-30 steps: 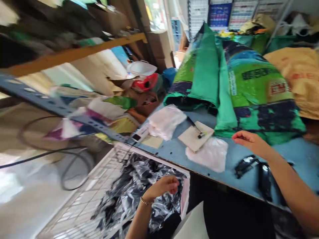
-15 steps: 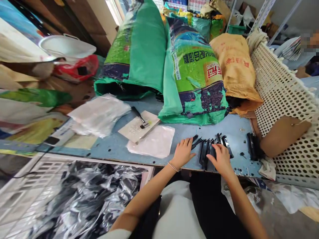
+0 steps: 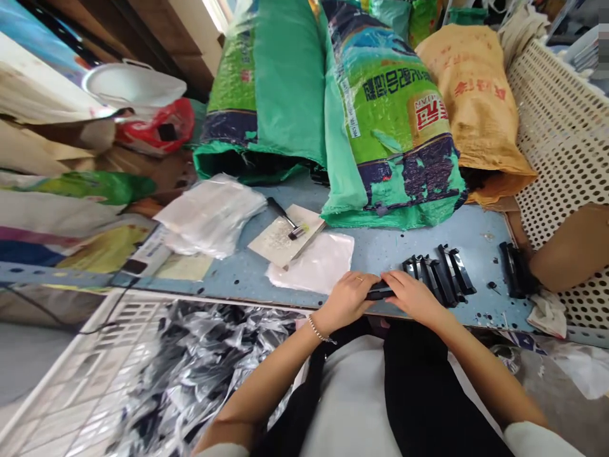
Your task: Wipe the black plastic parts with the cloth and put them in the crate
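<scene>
My left hand [image 3: 349, 298] and my right hand [image 3: 413, 297] meet at the near edge of the blue table [image 3: 380, 254], both closed round one black plastic strip [image 3: 379, 293] held between them. Just to the right lies a row of several similar black strips [image 3: 440, 274]. Further right sits another small stack of black pieces [image 3: 511, 279]. A clear plastic bag [image 3: 316, 263] lies flat left of my hands.
Big green woven sacks [image 3: 380, 114] and a yellow sack [image 3: 476, 101] lie across the table's back. A brush rests on a white card [image 3: 285, 235] beside a pile of clear bags [image 3: 209, 216]. A white crate of bagged black parts [image 3: 200, 368] stands at lower left, a perforated white basket [image 3: 561, 146] at right.
My left hand came up from the crate to the table. Both hands drew back from the row of strips toward the table's edge, lifting one strip between them.
</scene>
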Available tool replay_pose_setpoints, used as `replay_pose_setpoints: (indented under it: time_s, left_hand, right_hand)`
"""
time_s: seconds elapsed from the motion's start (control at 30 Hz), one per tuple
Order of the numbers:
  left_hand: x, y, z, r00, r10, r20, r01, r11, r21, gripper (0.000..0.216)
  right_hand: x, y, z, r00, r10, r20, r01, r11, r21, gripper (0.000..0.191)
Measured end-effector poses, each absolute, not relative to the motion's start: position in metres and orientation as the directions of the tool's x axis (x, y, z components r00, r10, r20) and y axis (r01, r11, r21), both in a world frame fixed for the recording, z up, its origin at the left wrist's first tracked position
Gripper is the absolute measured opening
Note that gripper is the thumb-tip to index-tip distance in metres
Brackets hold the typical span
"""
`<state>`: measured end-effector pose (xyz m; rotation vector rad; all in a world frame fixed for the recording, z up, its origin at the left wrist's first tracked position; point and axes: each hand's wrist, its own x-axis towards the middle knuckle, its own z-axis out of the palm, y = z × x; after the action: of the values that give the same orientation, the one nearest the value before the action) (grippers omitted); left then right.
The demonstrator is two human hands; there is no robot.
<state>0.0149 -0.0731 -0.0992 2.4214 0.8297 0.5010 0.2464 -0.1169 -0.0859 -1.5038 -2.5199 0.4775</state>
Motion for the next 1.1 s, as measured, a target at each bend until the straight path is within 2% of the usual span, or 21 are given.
replay_pose_setpoints:
  time_s: [0.07, 0.1, 0.17, 0.23, 0.3, 0.37, 0.4, 0.47, 0.57, 0.67, 0.8, 0.97, 1.03, 1.1]
  left_hand:
    - [-0.003, -0.066, -0.097, 0.681, 0.69, 0.244, 0.411, -0.637, 0.653, 0.045]
    - [-0.013, -0.061, -0.098, 0.593, 0.752, 0.287, 0.414, -0.591, 0.692, 0.037]
    - [-0.029, -0.05, -0.105, 0.311, 0.895, 0.319, 0.492, -0.439, 0.752, 0.024]
    - [-0.037, -0.043, -0.116, 0.116, 0.949, 0.293, 0.626, -0.299, 0.72, 0.022]
    - [-0.037, -0.041, -0.127, 0.134, 0.957, 0.257, 0.766, -0.265, 0.586, 0.017]
    - [-0.035, -0.04, -0.136, 0.211, 0.954, 0.212, 0.827, -0.289, 0.482, 0.016]
    - [-0.035, -0.039, -0.138, 0.219, 0.956, 0.197, 0.825, -0.289, 0.486, 0.018]
    - [-0.04, -0.035, -0.142, 0.209, 0.963, 0.173, 0.753, -0.271, 0.599, 0.024]
    - [-0.054, -0.029, -0.142, 0.157, 0.983, 0.092, 0.529, -0.162, 0.833, 0.017]
    - [-0.064, -0.027, -0.139, 0.067, 0.998, -0.017, 0.338, -0.006, 0.941, 0.017]
    - [-0.063, -0.032, -0.134, 0.039, 0.987, -0.156, 0.28, 0.139, 0.95, 0.031]
    - [-0.057, -0.034, -0.131, 0.077, 0.992, -0.096, 0.405, 0.057, 0.913, 0.027]
    - [-0.057, -0.038, -0.129, 0.033, 0.998, -0.047, 0.425, 0.028, 0.905, 0.023]
    - [-0.058, -0.046, -0.124, -0.015, 0.998, 0.063, 0.48, -0.048, 0.876, 0.013]
  right_hand:
    - [0.241, -0.112, -0.087, -0.439, 0.897, -0.06, 0.837, 0.383, -0.392, 0.053]
    - [0.242, -0.11, -0.088, -0.403, 0.912, -0.076, 0.842, 0.337, -0.422, 0.048]
    - [0.245, -0.107, -0.091, -0.289, 0.953, -0.091, 0.831, 0.202, -0.519, 0.044]
    - [0.246, -0.103, -0.094, -0.137, 0.985, -0.102, 0.748, 0.035, -0.663, 0.044]
    - [0.238, -0.097, -0.098, -0.011, 0.987, -0.159, 0.531, -0.129, -0.837, 0.047]
    - [0.223, -0.088, -0.101, 0.016, 0.967, -0.255, 0.176, -0.254, -0.951, 0.048]
    - [0.214, -0.083, -0.102, -0.01, 0.955, -0.296, -0.017, -0.296, -0.955, 0.047]
    - [0.195, -0.073, -0.103, -0.083, 0.94, -0.332, -0.338, -0.34, -0.878, 0.044]
    - [0.171, -0.06, -0.103, -0.154, 0.926, -0.346, -0.571, -0.369, -0.733, 0.04]
    - [0.159, -0.053, -0.103, -0.205, 0.916, -0.346, -0.637, -0.393, -0.663, 0.037]
    - [0.151, -0.048, -0.102, -0.242, 0.92, -0.309, -0.701, -0.386, -0.599, 0.033]
    - [0.131, -0.034, -0.106, -0.285, 0.911, -0.3, -0.749, -0.406, -0.524, 0.036]
    - [0.121, -0.025, -0.112, -0.244, 0.927, -0.284, -0.732, -0.368, -0.573, 0.036]
    - [0.112, -0.016, -0.118, -0.156, 0.946, -0.284, -0.696, -0.309, -0.649, 0.038]
